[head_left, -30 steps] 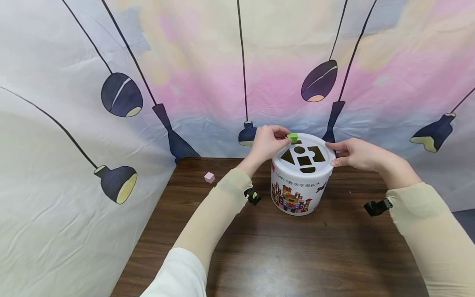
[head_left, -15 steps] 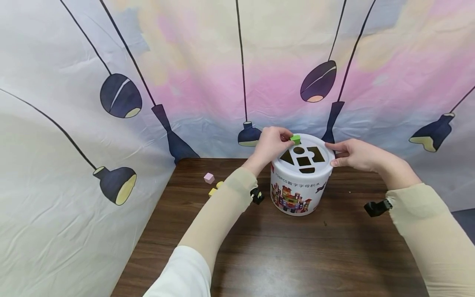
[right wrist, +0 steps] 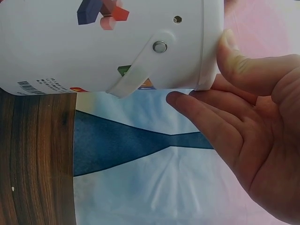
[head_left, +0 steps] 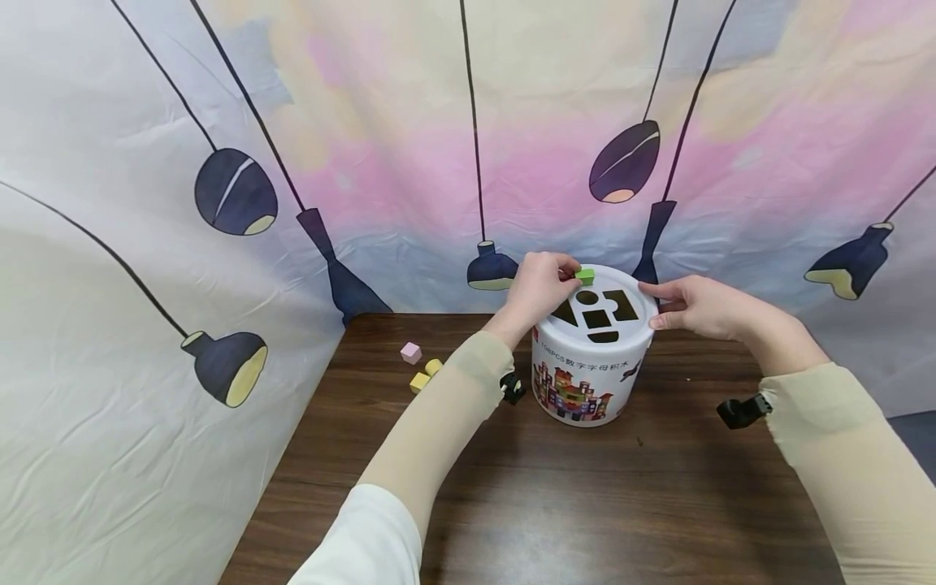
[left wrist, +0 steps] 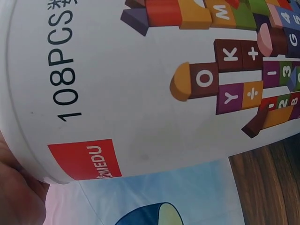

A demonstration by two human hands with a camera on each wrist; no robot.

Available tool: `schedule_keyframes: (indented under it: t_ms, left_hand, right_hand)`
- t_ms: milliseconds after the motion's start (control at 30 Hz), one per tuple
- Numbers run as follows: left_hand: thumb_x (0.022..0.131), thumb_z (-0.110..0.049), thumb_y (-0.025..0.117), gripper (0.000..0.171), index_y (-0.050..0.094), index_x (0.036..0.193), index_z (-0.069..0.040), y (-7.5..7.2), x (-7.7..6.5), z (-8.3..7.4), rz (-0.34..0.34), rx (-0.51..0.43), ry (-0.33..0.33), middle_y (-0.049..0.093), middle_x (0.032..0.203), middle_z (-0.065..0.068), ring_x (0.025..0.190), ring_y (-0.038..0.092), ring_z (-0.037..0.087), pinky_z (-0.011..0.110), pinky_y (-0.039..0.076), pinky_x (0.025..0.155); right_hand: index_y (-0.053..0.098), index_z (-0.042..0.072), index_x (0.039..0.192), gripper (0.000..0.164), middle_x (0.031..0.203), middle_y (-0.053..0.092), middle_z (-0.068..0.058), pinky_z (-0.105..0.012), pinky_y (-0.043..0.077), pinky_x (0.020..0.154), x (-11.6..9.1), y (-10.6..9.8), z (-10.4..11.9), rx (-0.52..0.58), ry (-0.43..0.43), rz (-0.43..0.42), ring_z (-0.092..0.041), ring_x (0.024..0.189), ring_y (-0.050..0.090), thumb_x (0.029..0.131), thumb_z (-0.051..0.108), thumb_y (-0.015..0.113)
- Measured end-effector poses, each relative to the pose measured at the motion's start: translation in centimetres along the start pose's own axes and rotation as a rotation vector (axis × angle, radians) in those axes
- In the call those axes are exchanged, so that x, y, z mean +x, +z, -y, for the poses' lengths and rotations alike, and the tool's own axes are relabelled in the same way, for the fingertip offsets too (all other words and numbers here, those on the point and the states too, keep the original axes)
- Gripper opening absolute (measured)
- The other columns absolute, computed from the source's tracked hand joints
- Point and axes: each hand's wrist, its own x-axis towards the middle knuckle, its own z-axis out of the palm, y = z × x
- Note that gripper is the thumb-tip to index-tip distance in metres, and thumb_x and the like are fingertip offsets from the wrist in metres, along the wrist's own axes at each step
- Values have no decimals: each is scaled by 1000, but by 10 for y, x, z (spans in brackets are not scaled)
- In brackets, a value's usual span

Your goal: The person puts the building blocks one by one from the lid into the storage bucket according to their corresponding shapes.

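A white toy bucket point(head_left: 591, 375) stands on the brown table point(head_left: 556, 504), printed with coloured blocks. Its lid point(head_left: 625, 286) has several shape holes. My left hand point(head_left: 539, 286) pinches a small green block point(head_left: 584, 276) at the far edge of the lid. My right hand point(head_left: 695, 305) rests on the lid's right rim, thumb pressed to the edge point(right wrist: 234, 56), fingers straight. The left wrist view is filled by the bucket wall point(left wrist: 140, 79); only a bit of that hand shows at its lower left corner.
A pink cube point(head_left: 411, 353) and two yellow blocks point(head_left: 425, 375) lie on the table left of the bucket. A printed cloth backdrop point(head_left: 409, 146) rises behind and to the left. The table's left edge runs diagonally.
My left forearm has shifted right, uncovering the yellow blocks. The green block has stayed at the lid's far edge. The right hand has not moved.
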Motion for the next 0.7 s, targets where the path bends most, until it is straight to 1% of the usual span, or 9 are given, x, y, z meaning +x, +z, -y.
schedule_keyframes:
  t_ms: [133,367,467,700]
  left_hand:
    - [100,-17,79,21,81,120,-12,0,-1,0,-1,19,13,80,108,0,94,72,7,16,56,80]
    - [100,-18,80,23,81,122,-11,-1,-2,0,-3,43,21,80,110,0,97,73,8,16,56,82]
    - [100,-19,80,24,80,122,-11,0,-3,1,-1,28,24,80,112,1,99,74,8,15,56,83]
    - [99,-19,81,22,81,120,-10,-1,-4,3,6,-42,35,80,111,3,99,75,9,14,56,83]
  right_hand:
    - [38,-5,161,71,150,53,-33,-72,38,113,0,0,1,-8,-3,-4,-55,145,41,104,17,73]
    - [39,-5,161,71,147,56,-33,-70,42,111,0,1,0,8,-14,-9,-54,140,49,103,17,74]
    - [39,-5,161,71,147,56,-33,-70,42,111,1,1,0,8,-14,-11,-54,140,49,103,17,74]
    - [40,-5,160,70,147,56,-34,-71,41,111,1,1,-1,10,-8,-9,-55,143,44,103,17,74]
